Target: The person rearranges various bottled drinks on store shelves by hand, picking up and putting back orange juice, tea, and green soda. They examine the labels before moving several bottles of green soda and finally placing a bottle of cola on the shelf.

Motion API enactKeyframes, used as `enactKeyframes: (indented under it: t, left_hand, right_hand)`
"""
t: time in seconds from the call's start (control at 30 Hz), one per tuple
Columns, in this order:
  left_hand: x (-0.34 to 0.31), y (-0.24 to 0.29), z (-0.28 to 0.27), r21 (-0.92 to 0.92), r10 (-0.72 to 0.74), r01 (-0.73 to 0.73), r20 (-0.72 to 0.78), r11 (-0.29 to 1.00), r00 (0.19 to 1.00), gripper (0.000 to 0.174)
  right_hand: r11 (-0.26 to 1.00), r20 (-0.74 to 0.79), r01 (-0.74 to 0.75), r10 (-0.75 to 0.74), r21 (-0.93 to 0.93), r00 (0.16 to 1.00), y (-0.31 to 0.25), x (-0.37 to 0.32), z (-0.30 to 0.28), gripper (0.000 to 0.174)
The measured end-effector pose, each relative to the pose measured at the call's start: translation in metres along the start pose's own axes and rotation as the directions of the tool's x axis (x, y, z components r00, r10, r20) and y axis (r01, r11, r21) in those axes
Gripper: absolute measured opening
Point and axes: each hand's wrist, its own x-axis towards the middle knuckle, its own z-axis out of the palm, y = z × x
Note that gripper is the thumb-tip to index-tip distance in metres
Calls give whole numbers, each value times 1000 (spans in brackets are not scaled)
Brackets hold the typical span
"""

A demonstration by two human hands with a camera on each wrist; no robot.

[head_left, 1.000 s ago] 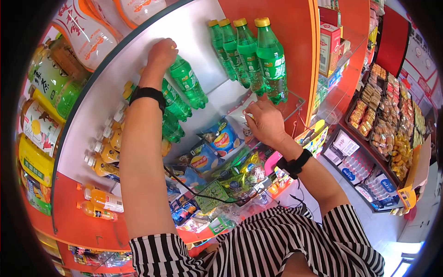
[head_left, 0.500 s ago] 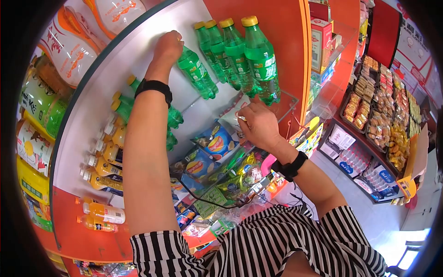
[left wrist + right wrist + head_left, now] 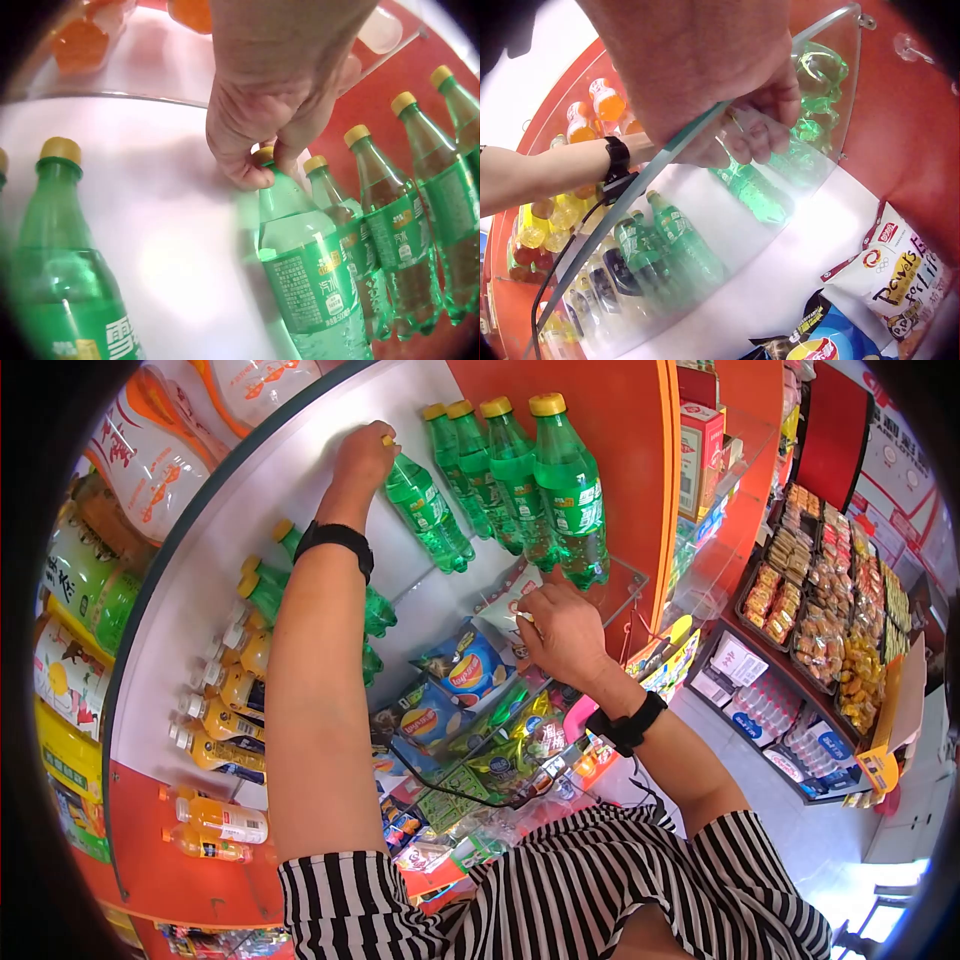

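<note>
The orange-red display cabinet [image 3: 615,410] curves round in front of me, and across it runs the glass shelf [image 3: 634,201] where my work lies. On its right side stands the row of four Sprite bottles [image 3: 520,495], upright, running from near to far. To the left stand the other Sprite bottles [image 3: 682,232], partly behind my forearm, with the orange-drink bottles [image 3: 235,690] further left.

Between the two groups is the bottle I hold [image 3: 428,510], at the far left end of the row and just beside its last bottle; I cannot tell whether the two touch, or whether its base rests on the glass. A second ago it was close to the left group, with a clear gap before the row. That gap has nearly closed, and over the last half second the bottle has hardly moved. I judge that the sideways shift is largely made, and the release not yet done.

My right hand [image 3: 565,625] is at the shelf's near edge, below the nearest bottle, fingers curled; whether they grip the glass I cannot tell. My left hand [image 3: 360,465] reaches in from above, its fingers pinching the bottle at the neck, right by its gold cap [image 3: 264,154].
</note>
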Motion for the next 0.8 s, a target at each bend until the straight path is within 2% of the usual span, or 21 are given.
enactKeyframes:
  t: [0.1,0.3,0.43,0.5,0.57,0.63,0.8]
  left_hand:
    - [0,-5,2,-49,-33,32,-20,998,999,28]
    - [4,2,6,-9,-92,92,-28,996,995,29]
    - [5,-1,5,4,-83,83,-1,997,997,29]
    - [3,-7,3,-51,-20,21,21,999,1000,35]
    - [-2,-9,4,-89,-29,30,11,996,1000,38]
    - [-11,-5,-4,-127,-43,43,-1,991,999,42]
    - [-44,-6,-59,-16,28,-28,11,999,1000,41]
  right_hand:
    - [1000,4,3,-3,1,1000,0,-1,2,11]
    - [1000,6,-9,9,10,1000,0,0,1,10]
    - [1000,6,-15,15,14,1000,0,-1,1,10]
    - [1000,8,-11,11,18,1000,1,-1,2,10]
    - [1000,6,-4,4,19,1000,2,-1,2,11]
    - [1000,-7,-1,2,14,1000,2,-1,3,11]
    - [1000,-11,17,-17,26,1000,2,-1,2,11]
